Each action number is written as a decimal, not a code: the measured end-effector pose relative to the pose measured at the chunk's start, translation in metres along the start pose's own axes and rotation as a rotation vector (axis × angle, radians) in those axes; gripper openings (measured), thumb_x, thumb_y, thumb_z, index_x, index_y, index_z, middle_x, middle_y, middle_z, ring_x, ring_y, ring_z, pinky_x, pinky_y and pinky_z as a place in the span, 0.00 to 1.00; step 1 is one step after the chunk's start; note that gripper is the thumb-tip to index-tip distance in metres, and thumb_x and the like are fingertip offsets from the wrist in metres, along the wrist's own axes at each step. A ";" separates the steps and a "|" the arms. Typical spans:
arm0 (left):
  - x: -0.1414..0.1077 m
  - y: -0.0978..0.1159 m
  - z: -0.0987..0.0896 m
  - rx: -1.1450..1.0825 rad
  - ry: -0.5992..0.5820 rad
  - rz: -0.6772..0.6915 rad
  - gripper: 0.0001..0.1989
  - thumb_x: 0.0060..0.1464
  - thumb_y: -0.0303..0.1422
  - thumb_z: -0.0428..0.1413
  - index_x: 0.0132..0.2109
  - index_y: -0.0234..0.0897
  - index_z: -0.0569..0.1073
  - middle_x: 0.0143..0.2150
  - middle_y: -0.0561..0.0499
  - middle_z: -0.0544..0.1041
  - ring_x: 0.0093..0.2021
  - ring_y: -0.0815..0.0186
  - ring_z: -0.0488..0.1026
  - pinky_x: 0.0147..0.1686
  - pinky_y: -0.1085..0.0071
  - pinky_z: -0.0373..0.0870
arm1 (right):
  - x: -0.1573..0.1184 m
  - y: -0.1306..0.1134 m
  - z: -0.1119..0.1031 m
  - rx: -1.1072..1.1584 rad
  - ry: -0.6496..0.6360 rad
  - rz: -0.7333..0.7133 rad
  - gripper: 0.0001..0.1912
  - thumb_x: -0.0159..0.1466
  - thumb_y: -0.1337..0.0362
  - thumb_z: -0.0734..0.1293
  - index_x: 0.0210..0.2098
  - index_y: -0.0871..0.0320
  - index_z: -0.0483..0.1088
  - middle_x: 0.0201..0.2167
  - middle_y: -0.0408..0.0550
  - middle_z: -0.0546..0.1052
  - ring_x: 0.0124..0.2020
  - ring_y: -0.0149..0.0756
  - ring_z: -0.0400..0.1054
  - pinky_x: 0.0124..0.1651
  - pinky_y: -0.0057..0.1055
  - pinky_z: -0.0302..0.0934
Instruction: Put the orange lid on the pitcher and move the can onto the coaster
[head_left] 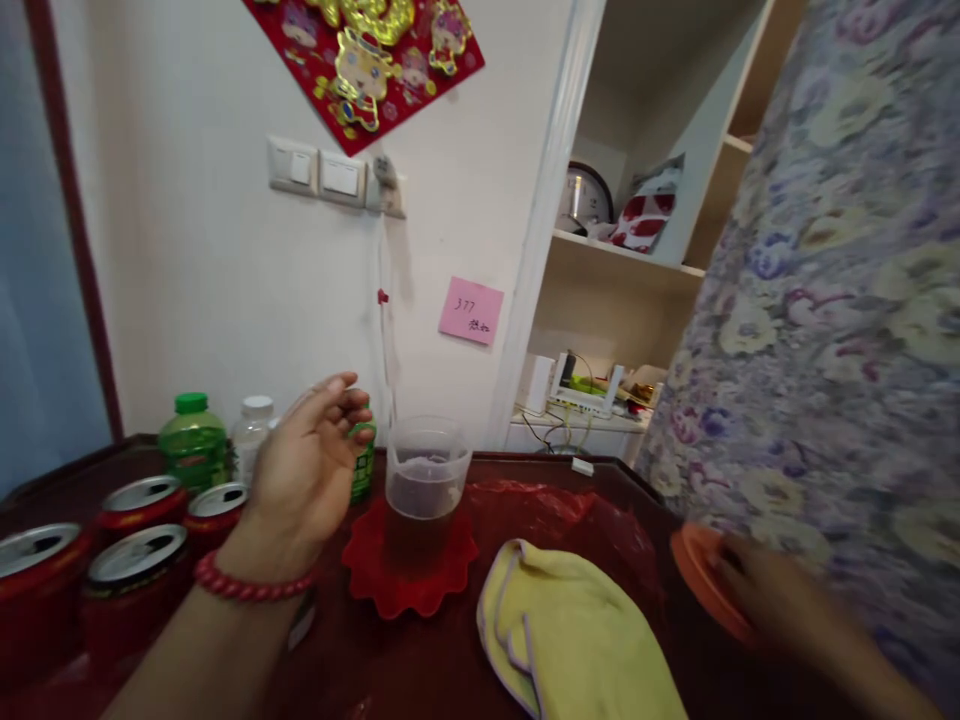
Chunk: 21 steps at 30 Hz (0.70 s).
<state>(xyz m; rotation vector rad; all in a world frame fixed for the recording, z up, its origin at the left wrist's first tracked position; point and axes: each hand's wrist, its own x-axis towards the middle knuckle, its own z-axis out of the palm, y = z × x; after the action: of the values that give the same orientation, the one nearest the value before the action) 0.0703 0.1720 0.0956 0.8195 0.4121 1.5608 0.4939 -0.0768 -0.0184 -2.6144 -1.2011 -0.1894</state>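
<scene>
My left hand point(311, 470), with a red bead bracelet at the wrist, is raised over the table with its palm showing. Its fingers are loosely bent and nothing shows in them. Just behind the fingers is a green container point(364, 460), partly hidden. To the right, a clear plastic cup point(427, 480) with liquid in it stands on a red scalloped dish point(411, 592). My right hand point(757, 590), blurred, grips an orange round lid-like disc point(709, 585) at the table's right side. A yellow cloth point(577, 630) with purple edging lies between the cup and that hand.
Several red cans point(139, 555) stand at the left, with a green bottle point(193, 440) and a white-capped bottle point(255, 430) behind. Crumpled red plastic point(540, 508) lies at the back. A floral curtain point(810, 300) hangs at the right; a cord point(385, 330) runs down the wall.
</scene>
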 end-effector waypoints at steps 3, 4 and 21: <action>0.006 -0.017 -0.011 0.036 0.077 -0.011 0.08 0.50 0.32 0.64 0.38 0.36 0.76 0.35 0.52 0.77 0.37 0.67 0.73 0.35 0.74 0.67 | 0.031 -0.063 -0.040 0.160 0.074 -0.245 0.21 0.68 0.48 0.55 0.40 0.52 0.75 0.43 0.57 0.83 0.45 0.54 0.77 0.47 0.45 0.67; 0.008 -0.024 -0.015 0.060 0.102 -0.011 0.09 0.49 0.33 0.64 0.38 0.36 0.76 0.37 0.52 0.78 0.39 0.66 0.74 0.37 0.73 0.67 | 0.039 -0.091 -0.049 0.210 0.075 -0.334 0.22 0.68 0.48 0.55 0.43 0.51 0.75 0.46 0.55 0.83 0.47 0.51 0.77 0.49 0.42 0.67; 0.007 -0.140 -0.060 0.432 0.127 0.081 0.28 0.63 0.55 0.52 0.56 0.38 0.76 0.63 0.36 0.77 0.68 0.47 0.69 0.69 0.52 0.61 | 0.087 -0.343 -0.041 0.298 -0.110 -0.950 0.11 0.70 0.65 0.68 0.50 0.56 0.79 0.46 0.49 0.78 0.49 0.43 0.70 0.55 0.44 0.61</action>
<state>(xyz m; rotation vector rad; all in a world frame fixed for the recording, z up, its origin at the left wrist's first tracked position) 0.1276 0.2148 -0.0393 1.0782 0.8371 1.6283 0.2896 0.1894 0.1009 -1.6463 -2.2149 -0.0262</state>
